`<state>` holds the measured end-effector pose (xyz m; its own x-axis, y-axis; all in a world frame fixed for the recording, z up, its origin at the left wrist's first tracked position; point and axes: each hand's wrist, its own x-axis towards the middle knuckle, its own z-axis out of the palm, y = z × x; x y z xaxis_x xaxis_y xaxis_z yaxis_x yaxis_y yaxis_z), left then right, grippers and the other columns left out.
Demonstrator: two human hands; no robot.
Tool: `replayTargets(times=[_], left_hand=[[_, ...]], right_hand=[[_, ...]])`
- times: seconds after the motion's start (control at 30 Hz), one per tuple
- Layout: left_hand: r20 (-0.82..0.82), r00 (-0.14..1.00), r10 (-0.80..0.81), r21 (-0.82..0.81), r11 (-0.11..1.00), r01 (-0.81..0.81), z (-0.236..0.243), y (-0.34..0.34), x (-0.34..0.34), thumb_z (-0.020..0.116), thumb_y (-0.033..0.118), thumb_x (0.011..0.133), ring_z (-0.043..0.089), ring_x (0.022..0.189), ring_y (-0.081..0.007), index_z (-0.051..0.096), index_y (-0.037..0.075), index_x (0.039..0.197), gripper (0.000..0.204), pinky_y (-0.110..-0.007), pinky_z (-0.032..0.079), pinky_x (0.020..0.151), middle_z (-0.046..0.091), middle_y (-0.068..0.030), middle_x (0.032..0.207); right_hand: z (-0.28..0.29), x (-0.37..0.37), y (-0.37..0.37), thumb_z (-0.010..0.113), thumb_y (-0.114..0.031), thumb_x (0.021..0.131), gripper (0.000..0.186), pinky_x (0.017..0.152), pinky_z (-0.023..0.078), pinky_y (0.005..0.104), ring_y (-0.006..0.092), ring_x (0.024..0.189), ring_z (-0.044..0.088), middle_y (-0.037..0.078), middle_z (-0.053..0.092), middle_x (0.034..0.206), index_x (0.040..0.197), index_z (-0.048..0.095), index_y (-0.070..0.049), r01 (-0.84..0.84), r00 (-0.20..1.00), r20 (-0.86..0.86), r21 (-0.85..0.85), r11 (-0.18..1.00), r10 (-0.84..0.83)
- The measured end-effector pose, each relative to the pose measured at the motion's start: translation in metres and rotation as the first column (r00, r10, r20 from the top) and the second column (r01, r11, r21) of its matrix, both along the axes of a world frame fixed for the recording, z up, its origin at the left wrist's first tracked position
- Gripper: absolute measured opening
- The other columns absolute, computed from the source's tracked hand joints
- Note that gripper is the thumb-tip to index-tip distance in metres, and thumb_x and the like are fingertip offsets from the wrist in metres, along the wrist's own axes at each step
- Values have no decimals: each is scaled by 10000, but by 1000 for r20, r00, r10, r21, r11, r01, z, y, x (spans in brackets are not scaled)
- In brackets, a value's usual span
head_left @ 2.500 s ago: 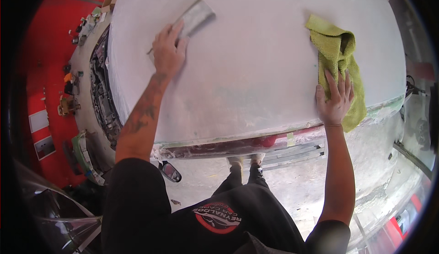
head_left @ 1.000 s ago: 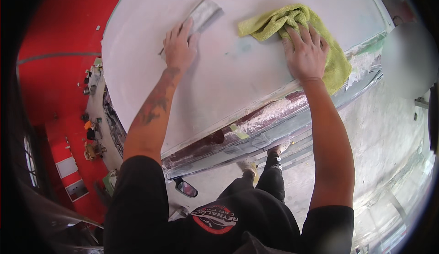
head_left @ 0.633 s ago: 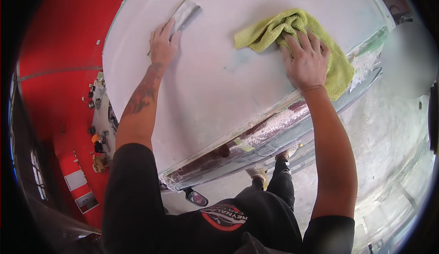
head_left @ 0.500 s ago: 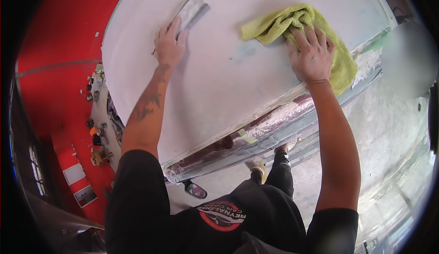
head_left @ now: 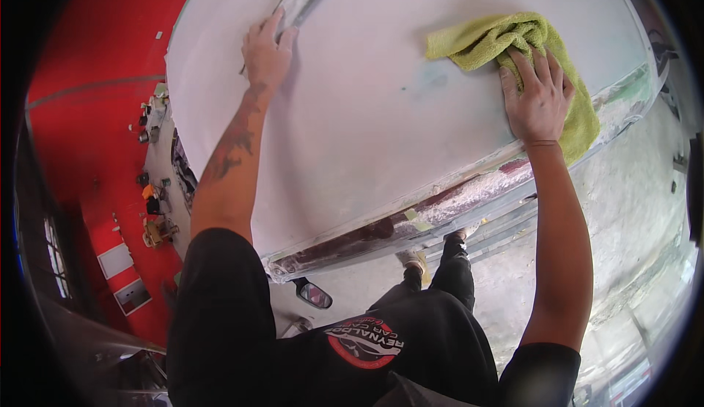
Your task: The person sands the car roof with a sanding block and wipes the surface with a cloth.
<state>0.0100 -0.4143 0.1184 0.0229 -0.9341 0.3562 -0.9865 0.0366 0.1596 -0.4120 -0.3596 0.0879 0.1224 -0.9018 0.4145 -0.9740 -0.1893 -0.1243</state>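
My left hand (head_left: 266, 55) grips the near end of a long, dusty grey sanding block (head_left: 303, 0). The block lies along the left part of a pale, primed car panel (head_left: 352, 143), its far end pointing away from me. On the right, my right hand (head_left: 539, 106) presses down on a bunched yellow-green towel (head_left: 488, 37), fingertips sunk in its folds. Part of the towel drapes toward the panel's right edge. A faint blue-green spot (head_left: 433, 77) shows on the panel, left of the towel.
Along the panel's near edge runs a rough strip with bare maroon patches (head_left: 359, 238). Below hangs a side mirror (head_left: 315, 295). Red floor (head_left: 81, 55) with a cluttered bench (head_left: 158, 143) lies to the left; grey concrete (head_left: 623, 209) spreads at the right.
The view has shifted, so the towel and right hand appear farther right, though beside the same blue-green spot. My left hand and the block appear slightly farther away and left.
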Motion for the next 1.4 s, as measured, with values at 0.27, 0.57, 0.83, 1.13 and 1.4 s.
replayTargets(times=[0.27, 0.57, 0.83, 1.13, 1.4], left_hand=[[8, 946, -324, -13, 946, 325, 5, 64, 10, 729, 188, 816, 524, 1106, -329, 618, 156, 1296, 494, -434, 412, 964, 584, -130, 1169], [12, 972, -235, 28, 972, 235, -8, 112, -24, 721, 166, 822, 531, 1114, -329, 622, 118, 1290, 482, -428, 408, 986, 580, -143, 1202], [76, 992, -98, -93, 990, 105, 8, -24, 41, 704, 249, 841, 525, 1119, -350, 611, 153, 1285, 464, -451, 410, 977, 576, -153, 1208], [-16, 994, -111, 62, 992, 112, -11, 148, -61, 686, 219, 855, 509, 1138, -349, 599, 133, 1310, 470, -471, 391, 995, 576, -157, 1180], [49, 987, 155, -41, 987, -153, 10, -10, 23, 651, 335, 885, 494, 1158, -360, 601, 126, 1293, 462, -466, 386, 1011, 561, -165, 1221]], right_hand=[[11, 6, -2, 598, -389, 923, 347, 1050, 316, 448, 268, 1300, 466, 46, 582, 1317, 1226, 649, -226, -1, 1000, -23, 25, 1000, 1], [-3, -8, 2, 637, -342, 888, 325, 1008, 349, 452, 264, 1262, 501, 29, 598, 1284, 1196, 652, -238, 19, 999, -48, -23, 1000, -20], [-2, 10, -3, 575, -430, 937, 374, 1073, 303, 451, 275, 1303, 469, 58, 578, 1326, 1251, 638, -237, 20, 998, -53, 38, 999, -18], [0, -6, 1, 560, -440, 947, 383, 1082, 296, 455, 267, 1310, 466, 65, 582, 1325, 1263, 633, -237, 45, 996, -84, 35, 998, -42], [-5, 12, -2, 555, -436, 951, 379, 1071, 303, 460, 271, 1306, 467, 61, 576, 1328, 1263, 634, -235, -13, 1000, -26, 31, 999, 14]])
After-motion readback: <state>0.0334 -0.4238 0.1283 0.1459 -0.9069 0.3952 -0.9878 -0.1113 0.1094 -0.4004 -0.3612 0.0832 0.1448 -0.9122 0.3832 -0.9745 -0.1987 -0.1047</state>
